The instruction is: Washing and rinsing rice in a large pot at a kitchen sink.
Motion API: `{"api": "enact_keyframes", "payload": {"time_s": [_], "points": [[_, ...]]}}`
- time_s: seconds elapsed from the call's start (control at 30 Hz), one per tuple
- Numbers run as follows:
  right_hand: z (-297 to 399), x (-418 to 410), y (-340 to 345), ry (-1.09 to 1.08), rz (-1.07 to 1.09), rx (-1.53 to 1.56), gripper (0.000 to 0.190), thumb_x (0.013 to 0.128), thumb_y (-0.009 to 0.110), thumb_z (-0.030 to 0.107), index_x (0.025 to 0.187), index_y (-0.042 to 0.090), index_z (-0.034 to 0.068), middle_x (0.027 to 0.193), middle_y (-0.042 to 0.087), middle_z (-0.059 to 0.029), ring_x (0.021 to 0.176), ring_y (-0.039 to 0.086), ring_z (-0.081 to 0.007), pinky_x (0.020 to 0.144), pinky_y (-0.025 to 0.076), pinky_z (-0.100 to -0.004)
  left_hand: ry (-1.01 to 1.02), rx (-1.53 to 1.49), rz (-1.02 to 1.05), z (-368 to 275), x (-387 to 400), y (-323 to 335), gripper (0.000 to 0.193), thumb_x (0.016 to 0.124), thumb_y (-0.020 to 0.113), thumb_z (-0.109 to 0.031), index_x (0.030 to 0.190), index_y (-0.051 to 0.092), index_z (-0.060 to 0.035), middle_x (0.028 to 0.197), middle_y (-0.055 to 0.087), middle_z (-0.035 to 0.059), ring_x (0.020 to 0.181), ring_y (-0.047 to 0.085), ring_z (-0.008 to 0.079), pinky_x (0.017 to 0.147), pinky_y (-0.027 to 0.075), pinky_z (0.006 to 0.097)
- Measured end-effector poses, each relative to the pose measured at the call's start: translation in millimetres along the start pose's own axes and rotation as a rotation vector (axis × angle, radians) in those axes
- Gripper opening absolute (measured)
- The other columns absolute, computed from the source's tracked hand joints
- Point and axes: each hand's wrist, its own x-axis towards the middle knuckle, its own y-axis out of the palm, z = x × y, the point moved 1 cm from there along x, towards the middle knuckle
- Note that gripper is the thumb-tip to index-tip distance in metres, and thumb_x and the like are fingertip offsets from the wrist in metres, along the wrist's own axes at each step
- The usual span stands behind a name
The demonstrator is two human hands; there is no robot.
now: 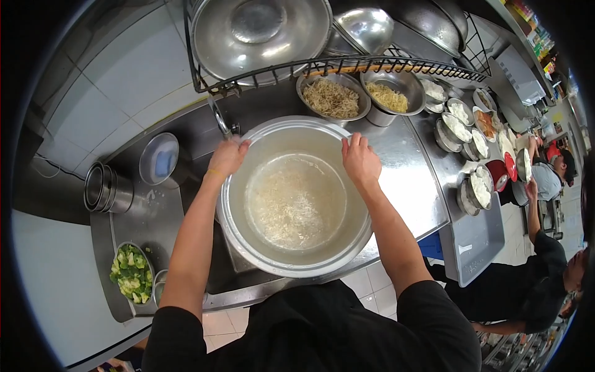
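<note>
A large, wide aluminium pot (297,269) sits partly over the sink and partly on the steel counter. Cloudy water with pale grains (290,209), apparently rice, covers its bottom. My left hand (228,157) grips the pot's rim at the far left, close beside the metal tap (220,118). On the opposite side, my right hand (361,159) holds the rim, fingers curled over the edge. The undersides of both grips are hidden.
Overhead hangs a black wire rack (344,63) of steel bowls. Behind the pot stand bowls of bean sprouts (331,98) and yellow noodles (387,96). Left are broccoli (132,274) and nested steel containers (104,188). At right, a co-worker (516,288) holds a bowl near a grey tub (479,242).
</note>
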Motion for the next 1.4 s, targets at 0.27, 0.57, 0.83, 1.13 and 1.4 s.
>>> {"api": "enact_keyframes", "payload": {"time_s": [0.27,0.57,0.83,1.13,1.4], "points": [[3,12,2,-0.142,-0.020,0.000,0.042,0.109,0.060,0.047,0.114,0.059,0.005,0.098,0.072,-0.0135,0.084,0.079,-0.0351,0.061,0.065,-0.0465,0.085,0.130,0.258,-80,47,13,0.081,0.109,0.044,-0.071,0.149,0.058,-0.0024,0.144,0.065,0.0331,0.138,0.060,0.0482,0.116,0.048,0.0523],[18,34,8,-0.334,-0.001,0.021,0.043,0.108,0.061,0.050,0.112,0.059,0.007,0.102,0.072,-0.0109,0.091,0.078,-0.0316,0.064,0.065,-0.0449,0.196,0.019,0.121,-69,30,24,0.082,0.106,0.050,-0.072,0.133,0.070,0.0028,0.129,0.073,0.0310,0.125,0.068,0.0487,0.108,0.053,0.0529],[18,-29,-17,0.113,0.128,0.093,0.043,0.112,0.057,0.046,0.118,0.053,0.003,0.110,0.069,-0.0223,0.097,0.077,-0.0416,0.077,0.064,-0.0537,-0.150,-0.081,-0.085,19,-64,4,0.073,0.110,0.050,-0.064,0.117,0.070,0.0059,0.118,0.074,0.0337,0.116,0.068,0.0554,0.105,0.053,0.0595],[17,-30,-11,0.207,0.004,-0.027,0.041,0.112,0.057,0.045,0.116,0.053,0.004,0.102,0.071,-0.0191,0.085,0.078,-0.0387,0.069,0.065,-0.0496,-0.381,-0.109,-0.143,19,-109,14,0.058,0.112,0.051,-0.051,0.112,0.063,0.0058,0.107,0.072,0.0403,0.106,0.070,0.0578,0.096,0.055,0.0623],[18,1,-15,0.125,0.050,0.065,0.041,0.112,0.053,0.046,0.112,0.055,0.005,0.100,0.073,-0.0216,0.086,0.078,-0.0424,0.071,0.064,-0.0527,-0.223,-0.080,-0.050,29,-57,1,0.064,0.107,0.057,-0.054,0.127,0.066,0.0064,0.117,0.073,0.0377,0.116,0.069,0.0544,0.104,0.054,0.0588]]}}
